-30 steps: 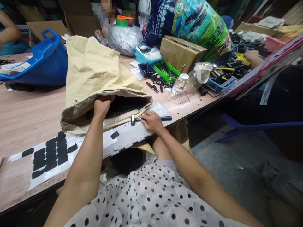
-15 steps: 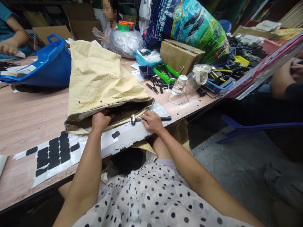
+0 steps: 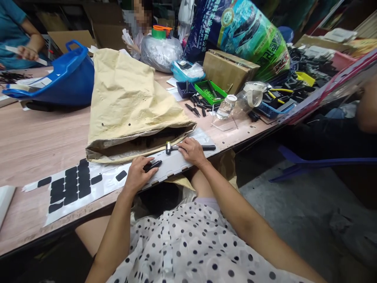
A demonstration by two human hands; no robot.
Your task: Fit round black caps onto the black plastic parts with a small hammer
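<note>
In my left hand point(image 3: 139, 173) is a small, elongated black part point(image 3: 153, 165), pinched between thumb and fingers above the pale board point(image 3: 173, 164) at the table's edge. My right hand point(image 3: 193, 151) is closed around the shaft of a small hammer point(image 3: 209, 147), which lies on the board with its head to the left. Just beyond both hands, a cream woven sack point(image 3: 126, 98) lies with its mouth gaping toward me; its dark inside is hard to make out. Left of my left hand is a white sheet point(image 3: 98, 192) bearing several black rounded stickers point(image 3: 70, 184).
A blue basin point(image 3: 70, 78) stands at the left. Behind the sack's right side are a green tray point(image 3: 219, 101), a cardboard box point(image 3: 226, 72), a clear bottle point(image 3: 226, 108) and loose black parts point(image 3: 194, 110). Co-workers sit across the table and at the right.
My left hand has come out of the sack's mouth toward me, now with a black part in it. My right hand stays on the hammer.
</note>
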